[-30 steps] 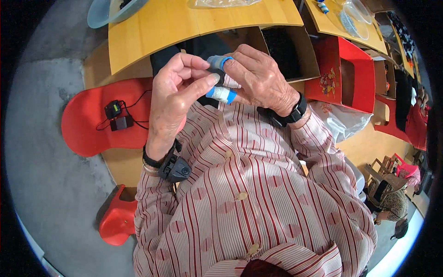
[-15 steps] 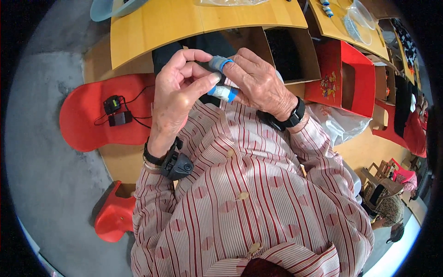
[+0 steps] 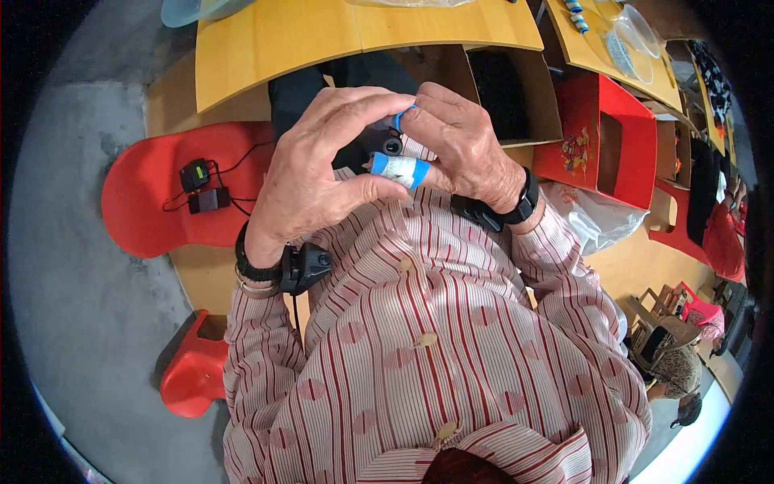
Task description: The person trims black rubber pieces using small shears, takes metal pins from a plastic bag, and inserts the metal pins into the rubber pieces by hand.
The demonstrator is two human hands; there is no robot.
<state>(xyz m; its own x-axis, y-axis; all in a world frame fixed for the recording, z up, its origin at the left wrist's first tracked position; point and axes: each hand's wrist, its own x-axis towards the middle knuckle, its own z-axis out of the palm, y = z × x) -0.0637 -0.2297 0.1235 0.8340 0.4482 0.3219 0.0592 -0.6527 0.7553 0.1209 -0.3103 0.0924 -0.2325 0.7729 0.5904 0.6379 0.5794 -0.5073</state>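
My two hands meet in front of my striped shirt, below the table edge. Blue and white tape wraps the thumb of my right hand, and more blue tape shows on its index finger. Between that thumb and index finger sits a small black round piece with a hole in its end. My left hand arches over from the other side, its thumb well apart from its long fingers. Those fingertips reach the right index finger; the left thumb lies just below the taped thumb.
A yellow wooden table stands ahead, with a cardboard box and a red box at its right. On the left, a red chair carries black devices with cords. Another person is at the far right.
My left hand has opened from its pinch, the thumb moving down and away from the long fingers. The black piece now shows between the hands.
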